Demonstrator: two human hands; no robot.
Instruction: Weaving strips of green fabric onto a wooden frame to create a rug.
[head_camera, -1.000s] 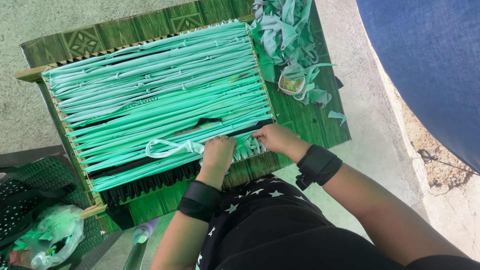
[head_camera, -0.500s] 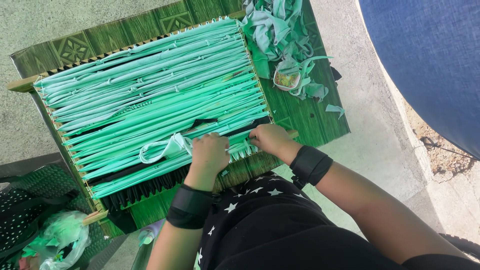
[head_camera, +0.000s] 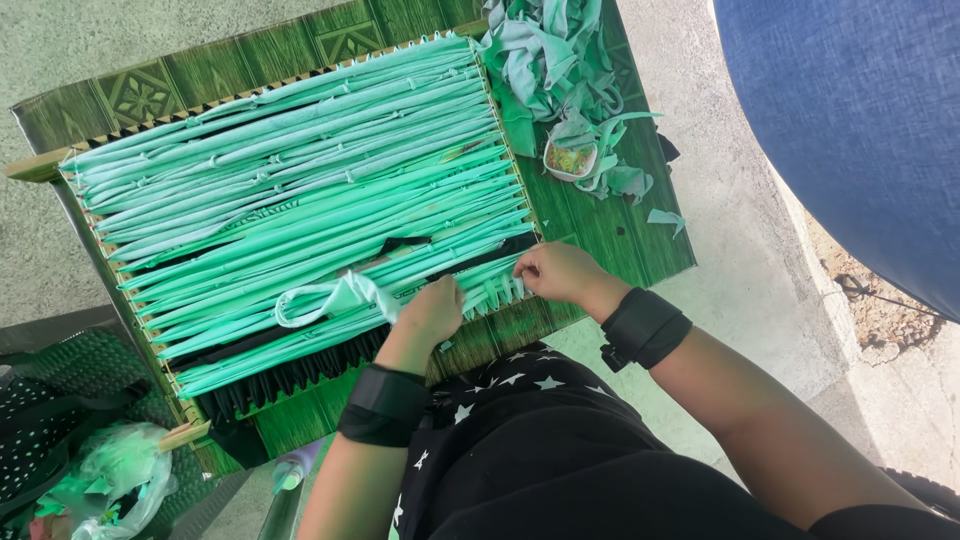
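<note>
Green bits fill the small bowl (head_camera: 571, 160); left hand (head_camera: 432, 312) now pinches a strip loop (head_camera: 330, 298), right hand (head_camera: 556, 272) grips strip ends (head_camera: 497, 292), both shifted rightward.

Beyond the frame we see a heap of loose green cloth scraps (head_camera: 555, 55) piled at the far corner of the green patterned surface (head_camera: 610, 225), with a small round bowl (head_camera: 571, 160) nestled among them. One stray scrap (head_camera: 665, 217) lies apart near the edge. A dark blue sheet (head_camera: 860, 130) hangs over the concrete floor (head_camera: 740, 230). A black dotted bag (head_camera: 45, 430) holds crumpled green plastic (head_camera: 115, 475).
</note>
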